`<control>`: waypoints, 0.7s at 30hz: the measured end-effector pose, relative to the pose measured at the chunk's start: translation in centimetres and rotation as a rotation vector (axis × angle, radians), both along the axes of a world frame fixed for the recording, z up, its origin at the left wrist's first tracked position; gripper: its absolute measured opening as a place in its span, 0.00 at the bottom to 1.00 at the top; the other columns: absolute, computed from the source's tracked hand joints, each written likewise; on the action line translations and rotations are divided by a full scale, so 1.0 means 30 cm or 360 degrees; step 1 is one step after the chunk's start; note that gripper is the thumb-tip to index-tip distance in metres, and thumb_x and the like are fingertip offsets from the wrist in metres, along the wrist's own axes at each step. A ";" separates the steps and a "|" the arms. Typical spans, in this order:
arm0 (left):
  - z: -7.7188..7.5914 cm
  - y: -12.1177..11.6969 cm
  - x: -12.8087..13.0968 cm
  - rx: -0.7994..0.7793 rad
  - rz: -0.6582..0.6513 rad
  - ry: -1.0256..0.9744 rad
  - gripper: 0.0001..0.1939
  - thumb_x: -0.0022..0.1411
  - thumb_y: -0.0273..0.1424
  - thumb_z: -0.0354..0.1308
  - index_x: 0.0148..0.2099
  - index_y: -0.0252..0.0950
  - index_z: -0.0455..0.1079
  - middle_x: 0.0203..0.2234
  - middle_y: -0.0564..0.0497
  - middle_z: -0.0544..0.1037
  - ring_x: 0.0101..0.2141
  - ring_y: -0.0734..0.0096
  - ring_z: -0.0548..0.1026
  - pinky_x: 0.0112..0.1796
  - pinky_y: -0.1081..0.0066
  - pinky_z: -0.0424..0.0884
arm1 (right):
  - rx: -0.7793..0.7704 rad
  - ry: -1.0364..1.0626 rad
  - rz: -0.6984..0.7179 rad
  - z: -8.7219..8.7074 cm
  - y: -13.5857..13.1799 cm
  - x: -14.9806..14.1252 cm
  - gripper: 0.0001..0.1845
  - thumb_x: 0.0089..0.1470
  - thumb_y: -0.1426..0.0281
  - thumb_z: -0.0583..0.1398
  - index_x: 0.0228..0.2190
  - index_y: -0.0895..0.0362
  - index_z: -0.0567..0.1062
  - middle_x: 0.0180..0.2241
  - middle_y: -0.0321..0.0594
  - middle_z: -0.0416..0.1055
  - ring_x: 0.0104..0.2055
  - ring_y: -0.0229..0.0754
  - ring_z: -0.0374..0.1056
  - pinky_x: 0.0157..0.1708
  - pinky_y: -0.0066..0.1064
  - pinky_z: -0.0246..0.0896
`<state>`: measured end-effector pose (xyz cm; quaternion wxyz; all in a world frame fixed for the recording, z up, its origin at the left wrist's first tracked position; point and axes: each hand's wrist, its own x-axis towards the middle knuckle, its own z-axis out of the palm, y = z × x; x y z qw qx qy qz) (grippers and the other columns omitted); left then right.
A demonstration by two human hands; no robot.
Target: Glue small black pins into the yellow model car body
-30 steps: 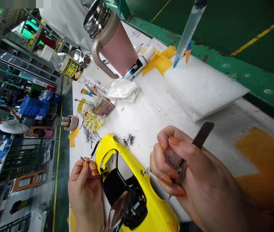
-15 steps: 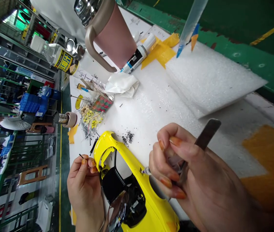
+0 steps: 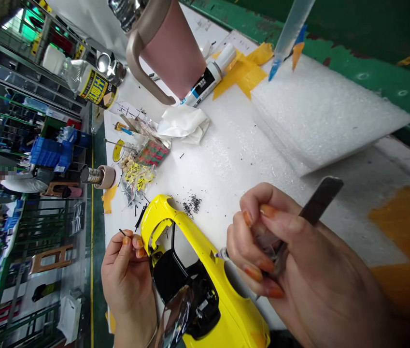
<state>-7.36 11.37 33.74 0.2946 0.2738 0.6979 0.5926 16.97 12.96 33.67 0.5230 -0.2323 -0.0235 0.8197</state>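
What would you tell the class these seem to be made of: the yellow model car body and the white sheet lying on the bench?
The yellow model car body looks like painted plastic or metal, glossy, judging by its bright sheen; the look cannot settle which. The white sheet looks like soft foam, matte, with a fine textured surface and a thick, pale edge.

White desk (image 3: 233, 159), foam sheet (image 3: 328, 111) upper right, pink tumbler (image 3: 168, 48) top, glue tube (image 3: 205, 82) on yellow tape (image 3: 244, 72), crumpled tissue (image 3: 185, 123), parts bag (image 3: 137, 181) left, black granules (image 3: 192, 205), yellow model car body (image 3: 235, 309) bottom center
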 end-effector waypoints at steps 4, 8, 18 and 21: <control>-0.003 -0.001 -0.005 -0.0007 -0.0020 0.0003 0.20 0.43 0.29 0.75 0.37 0.34 0.71 0.29 0.55 0.68 0.26 0.81 0.62 0.23 0.85 0.63 | -0.0006 0.0011 -0.0026 -0.003 0.000 0.002 0.11 0.57 0.60 0.60 0.28 0.51 0.67 0.17 0.29 0.52 0.17 0.32 0.45 0.13 0.21 0.38; -0.001 -0.001 -0.005 -0.0020 -0.0030 0.0010 0.19 0.44 0.30 0.75 0.37 0.34 0.72 0.27 0.55 0.68 0.25 0.81 0.62 0.23 0.85 0.63 | -0.0023 0.0053 -0.0066 -0.001 0.002 0.004 0.10 0.55 0.62 0.61 0.28 0.52 0.68 0.16 0.29 0.52 0.16 0.32 0.44 0.13 0.21 0.39; 0.010 0.005 0.008 -0.0035 -0.0015 0.0017 0.20 0.40 0.28 0.75 0.35 0.34 0.71 0.25 0.55 0.69 0.24 0.81 0.61 0.22 0.85 0.63 | 0.0055 0.0024 -0.0108 0.003 -0.002 0.004 0.09 0.58 0.63 0.59 0.28 0.52 0.66 0.17 0.28 0.51 0.17 0.31 0.44 0.13 0.20 0.40; 0.006 0.008 0.011 -0.0033 0.0016 0.0031 0.21 0.38 0.28 0.75 0.36 0.33 0.72 0.26 0.55 0.69 0.24 0.81 0.61 0.22 0.85 0.63 | 0.0052 0.0017 -0.0095 0.005 0.000 0.004 0.09 0.58 0.63 0.59 0.29 0.51 0.66 0.17 0.28 0.51 0.17 0.32 0.45 0.14 0.20 0.40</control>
